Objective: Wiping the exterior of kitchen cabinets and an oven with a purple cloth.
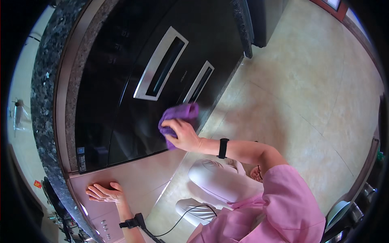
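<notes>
My right hand (184, 135) grips a purple cloth (179, 114) against the black glossy front of a built-in kitchen appliance (133, 130), near its lower edge. Two silver-framed recessed handles are set in this front, a larger one (141, 91) and a smaller one (190, 92); the cloth is just by the smaller. My left hand (104, 193) rests with fingers spread on the pale pinkish cabinet panel (142, 182) beside the appliance and holds nothing. Black bands circle both wrists.
A speckled dark stone countertop (45, 106) curves along the left, with cookware (54, 197) at its lower left. Pale floor tiles (304, 91) spread to the right. My bent knees (212, 179) are close to the cabinet. A cable (182, 215) runs from the left wrist. Metal pots (354, 212) stand at lower right.
</notes>
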A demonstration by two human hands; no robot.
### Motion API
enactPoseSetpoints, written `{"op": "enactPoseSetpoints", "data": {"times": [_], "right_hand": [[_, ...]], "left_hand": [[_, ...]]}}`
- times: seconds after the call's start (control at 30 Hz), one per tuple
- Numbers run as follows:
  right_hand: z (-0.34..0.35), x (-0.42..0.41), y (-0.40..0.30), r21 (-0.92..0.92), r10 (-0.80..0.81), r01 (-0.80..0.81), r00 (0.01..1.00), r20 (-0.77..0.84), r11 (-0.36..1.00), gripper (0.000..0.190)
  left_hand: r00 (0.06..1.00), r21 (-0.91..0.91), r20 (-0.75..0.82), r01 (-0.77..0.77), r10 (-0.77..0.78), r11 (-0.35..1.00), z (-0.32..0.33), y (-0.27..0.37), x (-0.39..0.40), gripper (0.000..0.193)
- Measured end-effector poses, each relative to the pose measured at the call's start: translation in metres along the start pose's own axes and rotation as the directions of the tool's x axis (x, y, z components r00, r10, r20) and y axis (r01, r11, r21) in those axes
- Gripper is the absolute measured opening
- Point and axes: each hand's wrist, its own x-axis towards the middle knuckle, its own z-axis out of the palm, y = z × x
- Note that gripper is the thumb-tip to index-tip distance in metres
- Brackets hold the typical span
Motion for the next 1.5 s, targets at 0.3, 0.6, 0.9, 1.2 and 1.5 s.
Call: {"op": "enactPoseSetpoints", "data": {"times": [0.3,0.6,0.9,1.2,1.5], "right_hand": [[-0.160,0.121,0.087,0.032,0.237,-0.311,0.652,-0.720,0.950,0.022],[-0.103,0.044,0.088,-0.368,0.110,-0.254,0.923,-0.368,0.894,0.037],[-0.036,-0.022,0.084,-0.374,0.108,-0.168,0.978,-0.177,0.912,0.058],[-0.114,0.038,0.105,-0.613,0.056,-0.191,0.971,-0.232,0.766,0.053],[-0.082,0.039,0.027,0.469,0.626,-0.506,0.767,-0.139,0.724,0.029]], "left_hand": [[0.999,-0.005,-0.023,0.026,-0.026,1.000,0.000,0.004,0.003,0.057],[1.000,0.004,-0.020,0.007,-0.006,1.000,0.003,0.002,-0.001,0.058],[1.000,0.039,-0.019,0.006,-0.005,0.999,0.003,0.003,0.002,0.059],[1.000,0.026,0.000,0.000,0.000,1.000,-0.002,0.002,0.002,0.059],[0.999,0.004,0.033,0.027,-0.027,1.000,0.000,-0.007,-0.009,0.060]]}}
